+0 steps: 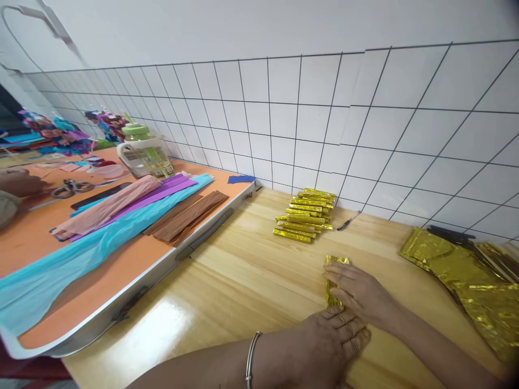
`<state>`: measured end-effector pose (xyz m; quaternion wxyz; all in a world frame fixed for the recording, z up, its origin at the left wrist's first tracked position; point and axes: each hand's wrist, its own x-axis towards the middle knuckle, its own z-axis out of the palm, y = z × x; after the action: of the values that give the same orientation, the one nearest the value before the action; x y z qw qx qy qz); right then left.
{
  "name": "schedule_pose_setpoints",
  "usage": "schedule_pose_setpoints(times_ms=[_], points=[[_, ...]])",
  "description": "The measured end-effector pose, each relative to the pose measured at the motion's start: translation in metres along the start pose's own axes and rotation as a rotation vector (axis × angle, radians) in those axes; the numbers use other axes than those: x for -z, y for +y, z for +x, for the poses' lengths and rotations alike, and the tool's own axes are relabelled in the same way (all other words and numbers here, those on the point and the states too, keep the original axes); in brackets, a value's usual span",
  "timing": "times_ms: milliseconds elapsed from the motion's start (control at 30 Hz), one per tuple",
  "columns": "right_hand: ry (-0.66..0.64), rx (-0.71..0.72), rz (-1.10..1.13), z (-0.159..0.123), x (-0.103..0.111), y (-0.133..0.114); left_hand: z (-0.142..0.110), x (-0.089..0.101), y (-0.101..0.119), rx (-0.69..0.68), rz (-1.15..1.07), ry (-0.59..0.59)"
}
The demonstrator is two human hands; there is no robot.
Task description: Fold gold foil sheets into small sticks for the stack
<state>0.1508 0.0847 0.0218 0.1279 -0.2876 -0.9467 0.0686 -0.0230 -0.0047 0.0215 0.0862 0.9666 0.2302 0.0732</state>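
A narrow folded strip of gold foil paper [331,262] lies on the wooden table. Over its upper part rests my right hand [363,289], fingers stretched out and pressing down flat. My left hand [324,340], with a silver bangle at the wrist, lies on the strip's near end, its fingers extended. Part of the strip is hidden beneath both hands. Farther back, several folded gold strips [305,216] sit in a loose pile near the wall. On the right are larger gold foil sheets [440,254], stacked and overlapping.
An orange-topped table [133,259] adjoins on the left, holding crepe paper strips in blue [109,235], brown [186,216] and purple, scissors [72,188] and a clear green-lidded bottle [150,154]. Another person's hand [20,183] shows at far left. A pen [347,220] lies near the tiled wall.
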Motion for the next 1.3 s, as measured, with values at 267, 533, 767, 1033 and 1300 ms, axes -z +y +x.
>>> schedule_pose_setpoints(times_ms=[267,533,767,1033,1300], points=[[-0.222,-0.052,0.081,-0.023,-0.014,0.023,-0.001,0.006,0.002,-0.011,-0.035,-0.01],[-0.19,-0.088,0.018,-0.021,-0.018,0.018,-0.007,0.009,0.017,-0.043,-0.127,-0.081],[-0.166,-0.088,-0.039,-0.021,-0.021,0.021,-0.005,0.017,-0.001,-0.133,-0.396,-0.027],[-0.155,-0.042,-0.052,-0.018,-0.016,0.043,0.006,-0.001,-0.046,0.149,-0.229,0.209],[-0.066,-0.101,-0.107,-0.031,-0.012,0.035,0.005,0.0,-0.044,0.128,-0.089,0.084]])
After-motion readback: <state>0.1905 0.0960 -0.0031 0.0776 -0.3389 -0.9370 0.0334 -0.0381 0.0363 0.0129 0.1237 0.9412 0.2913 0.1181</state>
